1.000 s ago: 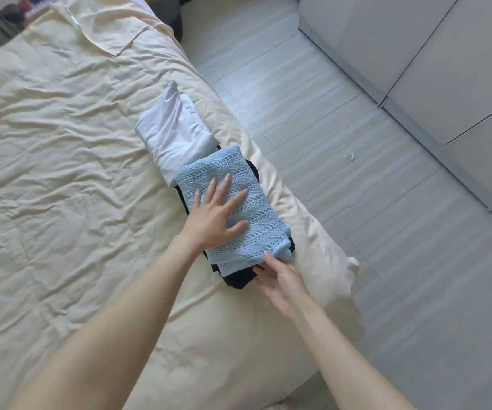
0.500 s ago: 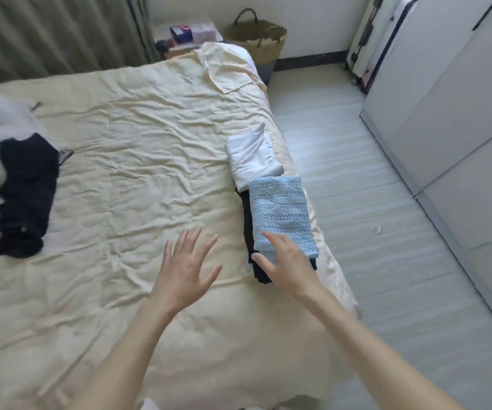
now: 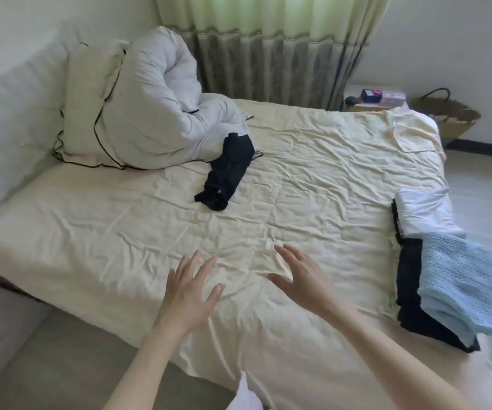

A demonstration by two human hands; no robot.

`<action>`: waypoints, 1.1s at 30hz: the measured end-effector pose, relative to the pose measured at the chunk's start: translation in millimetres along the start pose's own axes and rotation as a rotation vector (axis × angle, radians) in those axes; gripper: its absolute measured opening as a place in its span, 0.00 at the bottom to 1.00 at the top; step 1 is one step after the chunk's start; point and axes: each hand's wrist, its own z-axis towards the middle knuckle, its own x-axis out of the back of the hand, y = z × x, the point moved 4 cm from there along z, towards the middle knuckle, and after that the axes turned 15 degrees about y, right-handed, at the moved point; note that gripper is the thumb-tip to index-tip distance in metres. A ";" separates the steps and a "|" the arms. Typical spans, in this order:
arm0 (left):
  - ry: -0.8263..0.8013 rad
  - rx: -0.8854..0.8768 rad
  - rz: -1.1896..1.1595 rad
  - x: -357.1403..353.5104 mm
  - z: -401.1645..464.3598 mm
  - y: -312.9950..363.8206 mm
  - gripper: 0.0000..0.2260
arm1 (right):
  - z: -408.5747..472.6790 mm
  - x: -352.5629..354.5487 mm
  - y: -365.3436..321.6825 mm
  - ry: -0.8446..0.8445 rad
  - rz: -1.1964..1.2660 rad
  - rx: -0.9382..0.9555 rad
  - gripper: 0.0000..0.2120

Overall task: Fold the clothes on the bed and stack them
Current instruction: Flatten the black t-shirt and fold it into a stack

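Note:
A crumpled black garment (image 3: 227, 172) lies unfolded near the middle of the cream bed sheet (image 3: 312, 179). At the bed's right edge a folded light-blue knit (image 3: 457, 279) rests on a folded black piece (image 3: 408, 279), with a folded white garment (image 3: 425, 213) just behind them. My left hand (image 3: 190, 294) and my right hand (image 3: 300, 279) hover over the sheet in the foreground, fingers spread, holding nothing. Both hands are well short of the crumpled black garment and left of the stack.
A white pillow (image 3: 91, 108) and a bunched grey duvet (image 3: 162, 96) sit at the head of the bed. Curtains (image 3: 268, 48) hang behind. A bedside stand with small items (image 3: 371, 97) and a woven basket (image 3: 445, 113) stand at the far right. Floor lies right of the bed.
Both hands left the folded stack and moved left over the bare sheet. The view swung left, so the stack sits at the right edge and the crumpled black garment is central.

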 end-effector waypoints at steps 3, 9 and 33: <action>0.033 0.057 -0.008 22.0 -14.2 -47.2 0.25 | 6.5 -24.9 -46.3 -0.015 -0.001 0.046 0.31; -0.092 0.080 0.066 32.8 12.7 -109.1 0.25 | 33.3 -68.4 -83.7 -0.088 -0.045 0.081 0.30; -0.450 0.204 0.154 -237.9 251.9 -314.1 0.30 | 408.3 -370.3 35.8 -0.249 -0.086 -0.316 0.23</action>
